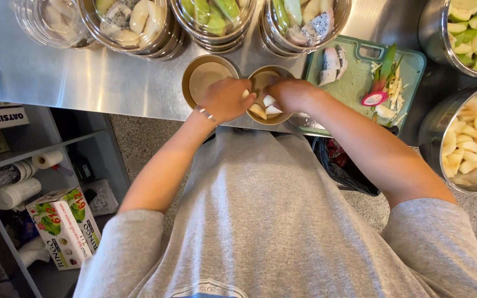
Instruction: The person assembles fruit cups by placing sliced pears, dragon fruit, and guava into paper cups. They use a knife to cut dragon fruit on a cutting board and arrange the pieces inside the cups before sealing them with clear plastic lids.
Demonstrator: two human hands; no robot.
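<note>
Both hands are working over the brown paper bowl (270, 105) at the near edge of the steel counter (84, 77), filling it with pale fruit wedges (266, 107). The left hand (224, 100) is curling loosely at the bowl's left rim; whether it is gripping a piece I cannot tell. The right hand (291, 94) is pressing down inside, fingers bent over the fruit, grip hidden. An empty bowl (208, 77) is waiting just left of the left hand. Judging by this, the next move calls for more wedges from the metal pot (470, 138), far right of the right hand.
</note>
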